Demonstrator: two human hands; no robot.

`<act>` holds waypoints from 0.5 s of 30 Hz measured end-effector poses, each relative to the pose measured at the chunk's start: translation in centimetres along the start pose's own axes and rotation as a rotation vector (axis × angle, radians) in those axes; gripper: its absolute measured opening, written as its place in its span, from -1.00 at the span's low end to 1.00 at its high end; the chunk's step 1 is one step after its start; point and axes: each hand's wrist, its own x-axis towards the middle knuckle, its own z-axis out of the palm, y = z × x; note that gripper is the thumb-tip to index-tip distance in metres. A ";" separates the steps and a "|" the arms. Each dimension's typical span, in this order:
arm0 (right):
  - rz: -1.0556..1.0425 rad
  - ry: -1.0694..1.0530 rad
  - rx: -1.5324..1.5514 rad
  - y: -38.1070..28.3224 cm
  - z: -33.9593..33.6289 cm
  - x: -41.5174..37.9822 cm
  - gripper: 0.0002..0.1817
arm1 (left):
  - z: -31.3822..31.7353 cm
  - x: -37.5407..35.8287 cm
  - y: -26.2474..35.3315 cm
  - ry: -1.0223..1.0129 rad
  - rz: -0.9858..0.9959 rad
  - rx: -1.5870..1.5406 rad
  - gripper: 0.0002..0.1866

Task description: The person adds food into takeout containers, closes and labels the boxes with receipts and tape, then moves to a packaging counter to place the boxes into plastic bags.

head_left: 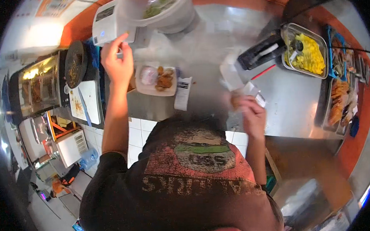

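Note:
My left hand (118, 62) is raised over the left of the steel counter, thumb and forefinger apart, beside a white boxy device (105, 25) with a dark display. Just right of my left wrist stands an open white takeaway box (156, 92) with brown fried pieces (164, 79) and a pale wrapped bundle (149, 75). A printed paper slip (183, 94) lies beside it. Near the counter's front edge, my right hand (252, 113) is closed, its fingers bent around something small and brownish, too blurred to name. A white paper piece (252, 91) lies close to those fingers.
A translucent tub (169, 22) of greens stands at the back. Rightward are a black device (261, 53), a red pen (263, 72), a tray of yellow food (309, 54) and a tray of browned food (339, 99). A knife (84, 106) rests on a white cutting board (92, 95) at left.

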 end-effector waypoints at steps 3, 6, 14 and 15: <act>0.191 -0.215 -0.086 1.6 9.7 -0.2 -0.73 | -2.8 -3.5 -3.0 -0.112 -0.035 -0.027 -0.78; 0.085 -0.373 -0.180 3.1 17.2 1.6 -0.69 | -4.3 -6.7 -5.8 -0.191 -0.062 0.004 -0.66; -0.277 0.115 -0.565 7.8 23.3 8.5 -0.75 | -3.3 -9.6 -9.1 -0.279 -0.197 0.133 -0.44; -0.389 0.138 -0.729 9.0 22.8 9.4 -0.78 | -3.6 -9.6 -9.2 -0.271 -0.192 0.125 -0.44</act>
